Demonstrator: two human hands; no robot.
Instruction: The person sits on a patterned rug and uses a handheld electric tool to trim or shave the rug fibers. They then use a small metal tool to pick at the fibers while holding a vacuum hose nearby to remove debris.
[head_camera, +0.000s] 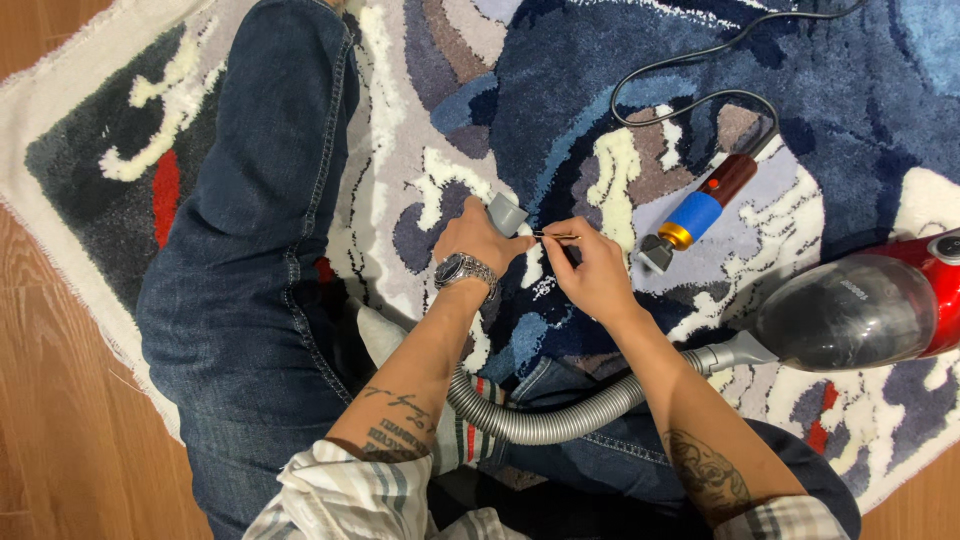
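Wooden flooring (60, 400) shows at the left and lower right edges, and over it lies a tufted rug (850, 120) in dark blue, light blue, grey, cream and red, with a pale fabric border. Seated on the rug, the person stretches a leg in blue jeans (250, 250) out toward the top of the view, and both forearms reach forward over the pile. The left hand (478, 240), with a metal wristwatch (463, 270) on its wrist, is closed around the grey nozzle (506, 213) of a vacuum hose, holding its mouth down against the rug. The ribbed grey hose (545, 420) curves back under both forearms, across the lap, and runs right to a red handheld vacuum (870, 310) with a smoky clear dust cup, which lies on the rug at the right edge. The right hand (597, 275) pinches a thin metal tool (556, 236), possibly tweezers, between thumb and fingertips, its tip pointing left and almost meeting the nozzle just above the dark blue pile. Near the right hand, further up the rug, lies a corded tool (700, 212) with a blue body, gold collar and reddish-brown handle; its black cord (690, 60) loops toward the top edge. Striped shirt sleeves are rolled up at the elbows.
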